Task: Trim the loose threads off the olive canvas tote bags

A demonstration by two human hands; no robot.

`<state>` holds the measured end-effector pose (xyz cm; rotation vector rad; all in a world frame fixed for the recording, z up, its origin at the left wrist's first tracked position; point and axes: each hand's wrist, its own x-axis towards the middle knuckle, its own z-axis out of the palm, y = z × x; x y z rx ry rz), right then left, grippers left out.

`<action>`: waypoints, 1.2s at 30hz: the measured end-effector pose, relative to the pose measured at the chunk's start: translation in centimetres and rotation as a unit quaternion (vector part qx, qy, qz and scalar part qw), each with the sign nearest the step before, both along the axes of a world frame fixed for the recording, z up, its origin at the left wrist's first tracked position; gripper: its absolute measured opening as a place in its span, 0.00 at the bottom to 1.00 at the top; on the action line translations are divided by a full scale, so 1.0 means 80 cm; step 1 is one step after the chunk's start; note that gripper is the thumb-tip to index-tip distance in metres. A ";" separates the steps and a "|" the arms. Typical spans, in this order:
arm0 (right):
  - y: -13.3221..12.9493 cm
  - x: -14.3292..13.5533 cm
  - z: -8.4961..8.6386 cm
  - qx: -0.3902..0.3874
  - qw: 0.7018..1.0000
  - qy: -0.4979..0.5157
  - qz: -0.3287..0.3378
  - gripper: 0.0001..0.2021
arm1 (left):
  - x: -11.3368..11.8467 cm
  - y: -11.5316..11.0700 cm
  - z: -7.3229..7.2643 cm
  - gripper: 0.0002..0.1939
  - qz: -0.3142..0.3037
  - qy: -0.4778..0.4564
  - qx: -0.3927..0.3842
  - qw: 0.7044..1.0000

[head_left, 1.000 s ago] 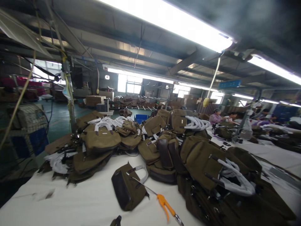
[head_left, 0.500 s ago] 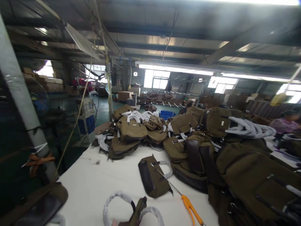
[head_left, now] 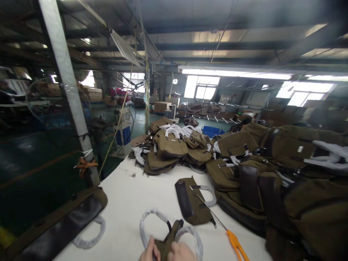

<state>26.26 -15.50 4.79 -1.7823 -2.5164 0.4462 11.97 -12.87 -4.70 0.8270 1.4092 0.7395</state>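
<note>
At the bottom middle, my left hand [head_left: 149, 250] grips the near side of an olive handbag [head_left: 169, 243] with its fingers closed. My right hand [head_left: 181, 251] is curled on the same bag, to the right; its fingertips are partly blurred. White-wrapped handles [head_left: 152, 212] loop up on either side of the bag, whose lower part is out of the frame. Just beyond lies a small olive bag [head_left: 194, 203] with a dark base panel. An air blow gun [head_left: 236, 244] with an orange handle rests its long thin metal nozzle across that bag.
The white table [head_left: 122, 203] carries a pile of olive bags [head_left: 174, 145] at the back and a larger heap [head_left: 252, 181] on the right. A long dark-based bag [head_left: 65, 221] lies at the left edge. A metal post [head_left: 66, 83] stands beyond the table's left side.
The view has swung left, so things sit further right. Both hands now show on the handbag, where only a fingertip showed before. More of the long bag at left is visible.
</note>
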 end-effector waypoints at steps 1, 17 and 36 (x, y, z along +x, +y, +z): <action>0.008 0.007 -0.010 -0.006 0.999 -0.024 -0.030 0.10 | 0.001 -0.004 -0.001 0.39 -0.015 0.006 0.013 1.000; 0.013 0.049 -0.050 -0.070 0.987 0.142 0.026 0.24 | -0.024 0.006 0.011 0.38 0.040 -0.120 0.028 0.992; 0.051 0.041 -0.153 0.034 0.996 -0.001 0.079 0.05 | -0.138 0.082 0.098 0.14 -0.275 0.574 0.128 0.760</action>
